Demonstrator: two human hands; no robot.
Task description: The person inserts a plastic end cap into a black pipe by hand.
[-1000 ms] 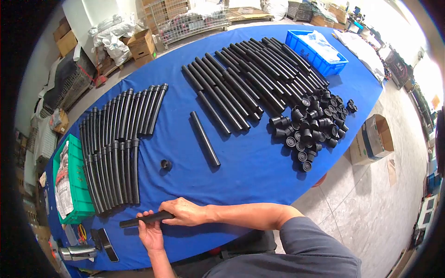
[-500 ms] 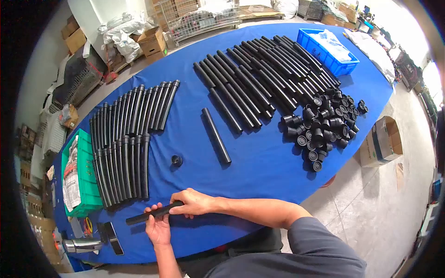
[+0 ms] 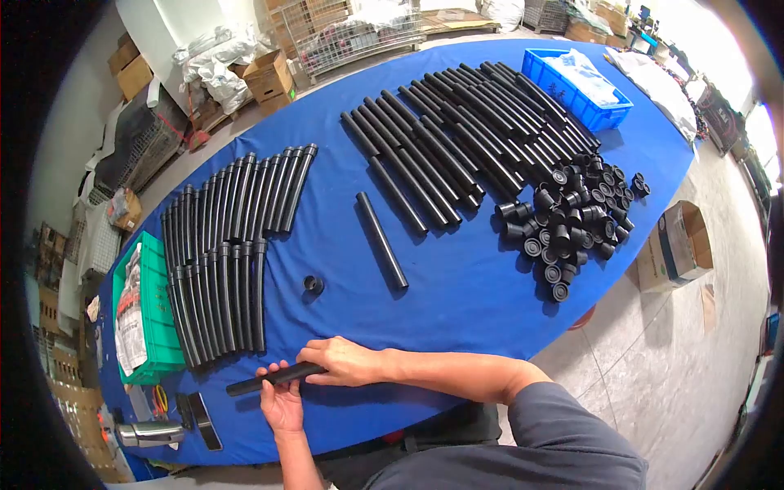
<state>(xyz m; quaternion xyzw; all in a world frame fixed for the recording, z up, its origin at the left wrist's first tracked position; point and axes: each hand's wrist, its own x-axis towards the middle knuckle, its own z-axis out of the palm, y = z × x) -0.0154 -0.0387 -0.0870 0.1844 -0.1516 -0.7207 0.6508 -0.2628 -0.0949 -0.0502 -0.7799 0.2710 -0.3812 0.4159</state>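
Near the front edge of the table I hold a black plastic tube [image 3: 251, 385], lying almost level. My left hand [image 3: 282, 403] is closed around its middle from below, fingertips showing above it. Over the tube's right end, my right hand [image 3: 346, 362] is closed and hides that end. Further in on the blue cloth lie a single black cap [image 3: 313, 284] and one loose black tube [image 3: 381, 240]. Capped tubes [image 3: 219, 298] lie in two rows to the left.
Many plain tubes [image 3: 457, 131] are spread at the back, beside a heap of black caps [image 3: 572, 216]. A blue crate [image 3: 600, 117] stands behind them. Left are a green crate [image 3: 163, 335], a phone [image 3: 204, 420] and a shiny metal object [image 3: 151, 434]. A cardboard box [image 3: 674, 249] sits on the floor.
Both hands still grip the tube in nearly the same place. The right hand's fingers have shifted slightly at the tube's end, and the camera view has tilted a little.
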